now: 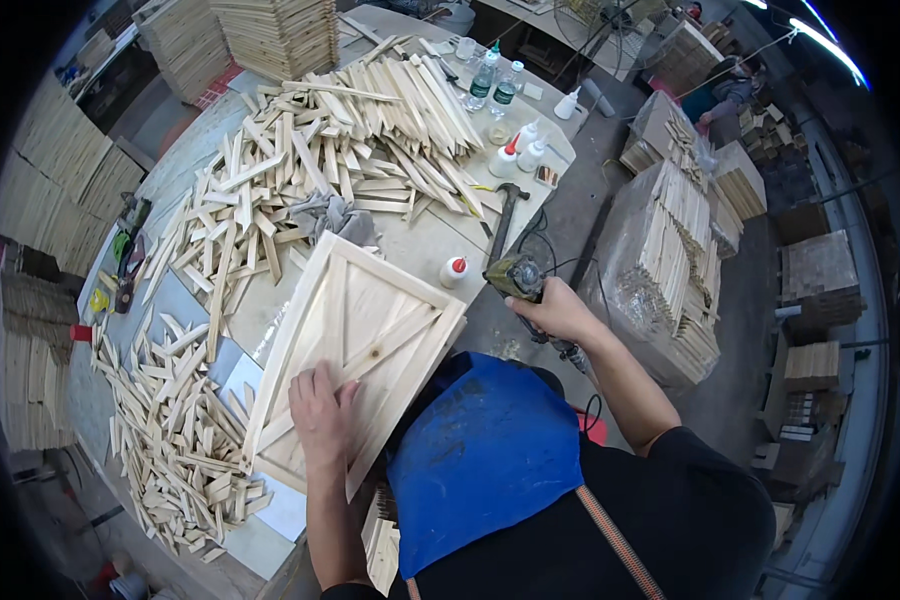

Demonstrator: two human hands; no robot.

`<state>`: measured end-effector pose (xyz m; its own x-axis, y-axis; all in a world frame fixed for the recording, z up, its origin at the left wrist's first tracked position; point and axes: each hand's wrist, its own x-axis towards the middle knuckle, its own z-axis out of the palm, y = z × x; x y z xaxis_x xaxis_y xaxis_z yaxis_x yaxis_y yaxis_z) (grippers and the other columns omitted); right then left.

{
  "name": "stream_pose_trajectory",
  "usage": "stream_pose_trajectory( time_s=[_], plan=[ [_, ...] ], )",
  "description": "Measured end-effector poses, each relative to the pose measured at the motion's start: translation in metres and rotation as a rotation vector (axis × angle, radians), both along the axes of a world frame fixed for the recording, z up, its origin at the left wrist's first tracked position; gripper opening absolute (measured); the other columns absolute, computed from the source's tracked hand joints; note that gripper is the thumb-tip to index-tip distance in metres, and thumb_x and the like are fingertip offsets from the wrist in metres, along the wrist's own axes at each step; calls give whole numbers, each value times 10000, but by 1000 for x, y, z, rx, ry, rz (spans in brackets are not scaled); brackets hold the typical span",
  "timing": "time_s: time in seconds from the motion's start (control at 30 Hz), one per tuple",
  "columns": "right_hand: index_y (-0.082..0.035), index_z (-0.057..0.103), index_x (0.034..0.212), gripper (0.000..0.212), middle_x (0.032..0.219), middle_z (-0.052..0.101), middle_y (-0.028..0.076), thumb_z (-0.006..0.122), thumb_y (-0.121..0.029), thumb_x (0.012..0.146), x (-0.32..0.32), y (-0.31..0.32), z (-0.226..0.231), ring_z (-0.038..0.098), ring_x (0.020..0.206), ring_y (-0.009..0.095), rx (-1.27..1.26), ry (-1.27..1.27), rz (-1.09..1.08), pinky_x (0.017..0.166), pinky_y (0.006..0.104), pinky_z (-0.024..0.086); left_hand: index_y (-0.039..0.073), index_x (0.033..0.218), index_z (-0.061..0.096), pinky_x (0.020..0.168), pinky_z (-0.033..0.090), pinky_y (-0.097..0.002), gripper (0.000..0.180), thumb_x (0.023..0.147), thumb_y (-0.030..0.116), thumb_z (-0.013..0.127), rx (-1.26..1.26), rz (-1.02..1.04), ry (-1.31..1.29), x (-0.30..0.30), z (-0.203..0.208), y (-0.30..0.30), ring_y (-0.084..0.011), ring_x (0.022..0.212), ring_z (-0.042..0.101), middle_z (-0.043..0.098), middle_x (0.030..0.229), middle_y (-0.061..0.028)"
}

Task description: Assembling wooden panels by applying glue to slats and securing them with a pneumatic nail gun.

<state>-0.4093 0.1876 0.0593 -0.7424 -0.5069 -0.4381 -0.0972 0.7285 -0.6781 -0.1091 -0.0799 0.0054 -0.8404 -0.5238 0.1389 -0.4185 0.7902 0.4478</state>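
A pale wooden framed panel (375,345) with diagonal braces lies tilted across the table's near edge in front of me. My left hand (320,405) rests flat on its lower left part, fingers stretched out on the wood. Off the table's right edge, my right hand (558,312) is wrapped round the handle of an olive-and-black nail gun (518,277), which has a fitting at its lower end. A dark hammer-shaped tool (507,212) lies just beyond it. Close to the panel's far right corner stands a white glue bottle (454,271) with a red cap.
Loose wooden strips (300,165) are heaped at the far side, and short pieces (175,440) at the left. A grey cloth (332,217) lies beyond the panel. Water bottles (483,78) stand at the back. Wrapped wood stacks (660,270) stand right; a person (732,92) is behind.
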Motion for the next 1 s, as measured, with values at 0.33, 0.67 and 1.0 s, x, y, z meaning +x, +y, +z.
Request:
stream_pose_trajectory(
  time_s=[0.33,0.67,1.0],
  plan=[
    [50,679,933,336,667,662,136,764,-272,888,-105,9,-37,675,605,238,96,-22,90,589,387,530,-40,1349,605,857,505,-328,468,948,155,745,-135,812,85,102,103,17,-220,928,593,641,1063,-128],
    [59,353,1446,646,1281,580,380,609,-79,869,-195,-82,-183,584,1201,493,71,65,780,1011,497,472,-71,1318,625,834,523,-326,504,1006,316,705,-51,1655,146,234,106,186,-189,913,642,716,1045,-129],
    [71,290,1531,756,1231,634,358,663,-101,897,-192,-130,-264,621,1155,499,227,453,797,991,530,490,-110,1154,703,807,542,-362,613,925,456,760,-39,2234,-39,275,47,373,-238,875,707,758,969,-184]
  ],
)
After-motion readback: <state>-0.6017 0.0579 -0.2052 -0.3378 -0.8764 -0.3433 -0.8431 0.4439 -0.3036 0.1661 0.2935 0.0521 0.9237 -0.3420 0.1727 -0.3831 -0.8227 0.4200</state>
